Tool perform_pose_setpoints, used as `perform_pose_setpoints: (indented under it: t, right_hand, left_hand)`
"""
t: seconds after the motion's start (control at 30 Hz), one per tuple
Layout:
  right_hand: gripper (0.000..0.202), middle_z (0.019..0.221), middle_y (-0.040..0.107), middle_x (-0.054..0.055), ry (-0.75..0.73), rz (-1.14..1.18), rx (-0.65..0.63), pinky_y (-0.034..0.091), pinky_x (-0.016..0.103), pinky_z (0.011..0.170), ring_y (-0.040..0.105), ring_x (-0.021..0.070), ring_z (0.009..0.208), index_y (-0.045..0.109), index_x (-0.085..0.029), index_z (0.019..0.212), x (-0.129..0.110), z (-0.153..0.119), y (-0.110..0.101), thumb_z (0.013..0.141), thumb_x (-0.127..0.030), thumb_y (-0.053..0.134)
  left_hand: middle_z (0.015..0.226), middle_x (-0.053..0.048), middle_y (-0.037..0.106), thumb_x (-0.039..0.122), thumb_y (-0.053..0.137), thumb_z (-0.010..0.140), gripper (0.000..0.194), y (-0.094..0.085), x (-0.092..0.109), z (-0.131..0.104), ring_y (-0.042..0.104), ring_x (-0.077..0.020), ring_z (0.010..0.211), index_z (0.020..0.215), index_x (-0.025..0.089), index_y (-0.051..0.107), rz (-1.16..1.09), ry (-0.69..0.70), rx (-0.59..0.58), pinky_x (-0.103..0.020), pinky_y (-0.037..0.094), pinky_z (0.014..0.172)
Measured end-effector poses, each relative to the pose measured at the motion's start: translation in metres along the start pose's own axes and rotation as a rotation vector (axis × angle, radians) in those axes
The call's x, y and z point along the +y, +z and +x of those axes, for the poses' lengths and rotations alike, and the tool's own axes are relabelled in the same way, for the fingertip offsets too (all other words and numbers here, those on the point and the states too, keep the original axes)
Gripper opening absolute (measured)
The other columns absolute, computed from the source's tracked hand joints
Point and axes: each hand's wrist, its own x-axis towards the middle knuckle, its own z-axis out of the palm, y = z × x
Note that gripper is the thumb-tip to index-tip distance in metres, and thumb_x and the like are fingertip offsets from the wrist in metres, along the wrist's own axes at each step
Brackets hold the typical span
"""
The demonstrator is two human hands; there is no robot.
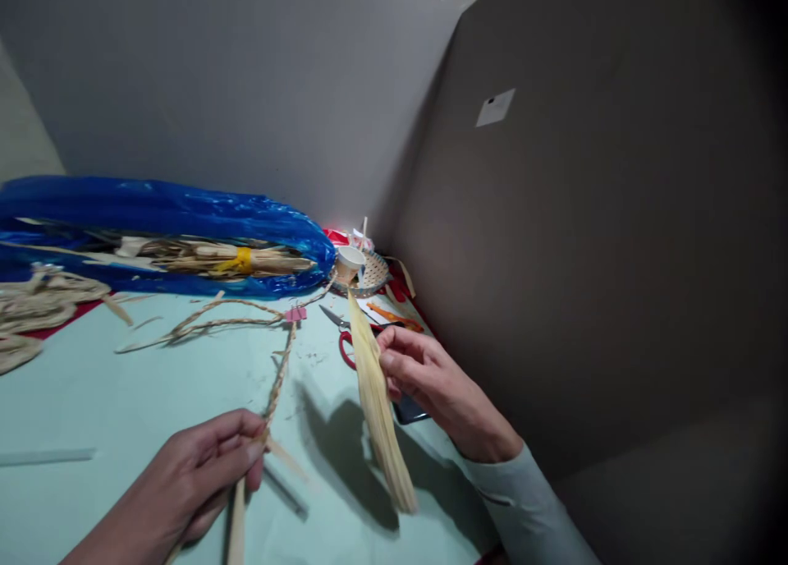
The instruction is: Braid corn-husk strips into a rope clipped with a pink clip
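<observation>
My left hand (pixel 213 470) is closed on the near end of a thin braided cord (pixel 281 376), pinching it between thumb and fingers. Loose flat strands (pixel 236 524) hang down below that hand. The cord runs away from me to a pink clip (pixel 295 314), and more of it loops off to the left. In my right hand (pixel 424 376) a long pale yellow strip, which looks like a dried corn husk (pixel 377 401), is pinched near its upper half. The husk hangs above the table and casts a shadow.
Red-handled scissors (pixel 345 347) lie behind the husk, partly hidden. A dark phone-like object (pixel 411 409) is under my right hand. Farther back are a paper cup (pixel 350 263), a woven basket (pixel 374 273) and a blue plastic bag (pixel 185 199) with dried stalks. Coiled braid (pixel 43 306) lies at left.
</observation>
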Motion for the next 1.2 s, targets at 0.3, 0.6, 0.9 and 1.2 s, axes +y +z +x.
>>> perform_pose_setpoints:
  t: [0.3, 0.6, 0.9, 1.2]
  right_hand:
    - [0.028, 0.068, 0.043, -0.009, 0.086, 0.118, -0.241, 0.028, 0.019, 0.052, 0.033, 0.0083, 0.056, 0.047, -0.023, 0.106, 0.023, 0.02, 0.056, 0.083, -0.022, 0.064]
    - [0.023, 0.078, 0.052, -0.002, 0.037, 0.041, -0.256, 0.035, 0.022, 0.062, 0.045, 0.0101, 0.069, 0.062, -0.016, 0.096, 0.029, 0.012, 0.054, 0.087, -0.035, 0.072]
    - [0.04, 0.075, 0.051, -0.007, 0.08, 0.055, -0.271, 0.038, 0.02, 0.058, 0.046, 0.009, 0.063, 0.05, -0.02, 0.113, 0.045, 0.009, 0.06, 0.083, -0.029, 0.074]
    - [0.038, 0.075, 0.055, -0.007, -0.016, -0.226, -0.196, 0.04, 0.022, 0.061, 0.052, 0.0111, 0.067, 0.048, -0.022, 0.114, 0.046, 0.007, 0.06, 0.082, -0.015, 0.066]
  left_hand:
    - [0.064, 0.006, 0.062, 0.04, 0.067, 0.079, 0.032, 0.008, 0.018, -0.011, 0.021, -0.0032, 0.039, 0.101, 0.023, 0.05, -0.049, 0.066, -0.056, -0.02, 0.01, 0.041]
    - [0.063, 0.007, 0.063, 0.042, 0.068, 0.081, 0.04, 0.01, 0.017, -0.013, 0.014, -0.0015, 0.039, 0.112, 0.027, 0.046, -0.135, 0.067, -0.074, -0.019, 0.006, 0.04]
    - [0.067, 0.004, 0.061, 0.046, 0.069, 0.081, 0.03, 0.007, 0.014, -0.01, 0.025, -0.0036, 0.04, 0.092, 0.02, 0.062, -0.018, 0.047, -0.133, -0.021, 0.014, 0.04]
    - [0.052, 0.009, 0.046, 0.047, 0.071, 0.076, 0.028, 0.012, 0.023, -0.015, 0.029, -0.0068, 0.043, 0.076, 0.019, 0.067, 0.073, 0.075, -0.079, -0.02, 0.018, 0.04]
